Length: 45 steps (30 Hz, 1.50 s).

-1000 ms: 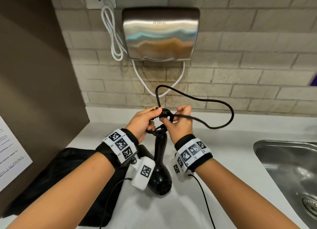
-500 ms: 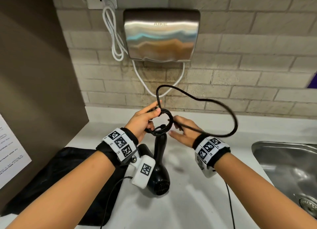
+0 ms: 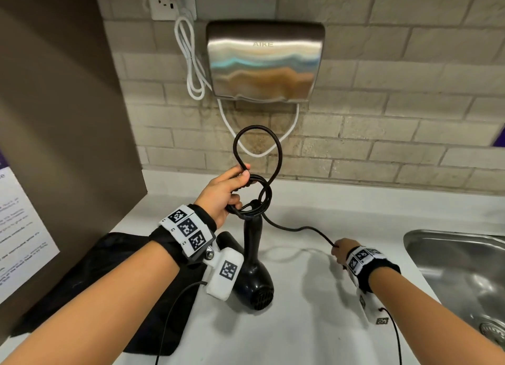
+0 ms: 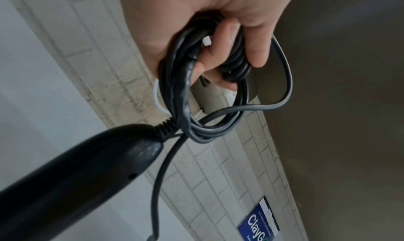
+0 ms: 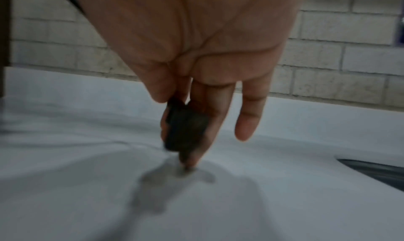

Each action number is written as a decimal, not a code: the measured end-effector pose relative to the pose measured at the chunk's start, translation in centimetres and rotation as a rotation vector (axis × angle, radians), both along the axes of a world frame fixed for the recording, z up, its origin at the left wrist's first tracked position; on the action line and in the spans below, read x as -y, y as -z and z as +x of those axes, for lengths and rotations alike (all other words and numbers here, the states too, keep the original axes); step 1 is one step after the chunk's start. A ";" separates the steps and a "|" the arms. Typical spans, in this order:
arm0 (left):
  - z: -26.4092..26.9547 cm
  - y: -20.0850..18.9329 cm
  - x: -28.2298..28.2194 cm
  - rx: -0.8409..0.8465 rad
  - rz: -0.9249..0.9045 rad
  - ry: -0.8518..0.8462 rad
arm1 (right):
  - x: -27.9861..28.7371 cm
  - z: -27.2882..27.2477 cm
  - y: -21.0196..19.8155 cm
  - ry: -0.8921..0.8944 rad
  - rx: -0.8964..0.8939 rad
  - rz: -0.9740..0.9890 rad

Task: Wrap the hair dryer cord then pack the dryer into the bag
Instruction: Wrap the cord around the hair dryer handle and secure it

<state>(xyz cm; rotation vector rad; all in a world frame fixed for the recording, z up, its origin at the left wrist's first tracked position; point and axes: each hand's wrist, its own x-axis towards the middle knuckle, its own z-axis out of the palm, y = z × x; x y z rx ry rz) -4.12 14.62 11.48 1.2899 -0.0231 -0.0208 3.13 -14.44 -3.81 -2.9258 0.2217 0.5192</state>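
Hair dryer: the black hair dryer [image 3: 252, 277] is standing on its barrel on the white counter [image 3: 314, 323], its handle rising upright, its lower left side overlapping the bag's right edge
Cord: the black cord [image 3: 257, 198] is lying in several coils gathered at the top of the dryer's handle; one larger loop is standing up above the coils, and a free length is trailing down to the right of the dryer
Left hand: the left hand [image 3: 224, 194] is hovering just above the dryer's handle, forearm reaching in from the lower left, palm turned towards the coils; its fingers are curling round the bundle while the thumb is pressing the cord against the forefinger
Left wrist view: the fingers [image 4: 255, 54] are hooking through the coils, with the cord's ribbed collar sitting where it joins the handle
Right hand: the right hand [image 3: 340, 251] is hanging low to the right of the dryer, close over the counter, fingers pointing downward
Right grip: thumb and fingers are pinching the dark plug [image 5: 186, 127] at the cord's free end; the little finger is sticking out straight beside it; the view is blurred
Bag: the black bag [image 3: 90, 282] is lying flat on the counter to the left of the dryer, partly under the left forearm
Sink: a steel sink [image 3: 459, 269] is sitting well to the right of the dryer, beyond the right hand
Wall: a metal hand dryer unit [image 3: 263, 61] is hanging on the brick wall behind the hair dryer, white cable [image 3: 191, 64] looping beside it
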 end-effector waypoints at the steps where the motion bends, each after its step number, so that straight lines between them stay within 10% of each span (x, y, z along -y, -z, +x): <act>1: 0.0 0.0 0.0 0.004 0.006 -0.004 | -0.7 -0.4 -0.5 0.000 0.011 0.018; 12: -0.2 0.1 0.6 0.057 0.072 0.013 | -12.5 -3.8 -8.7 -0.548 0.313 0.808; 20: -0.6 -0.1 -0.4 0.018 0.048 0.015 | -12.3 -2.2 -7.8 -0.429 0.385 0.763; 25: -1.6 -0.4 -0.6 -0.029 0.036 0.135 | -10.1 1.7 -8.4 -0.035 0.602 0.803; 32: -1.1 -0.2 -0.2 -0.034 -0.006 0.090 | -10.2 2.4 -8.9 -0.113 0.398 0.441; 38: -0.5 -0.5 0.2 -0.008 0.018 0.008 | -12.9 -2.0 -11.7 -0.621 0.234 0.859; 45: -0.8 -0.4 0.2 0.013 0.019 0.054 | -12.2 -2.7 -10.6 -0.520 0.209 1.167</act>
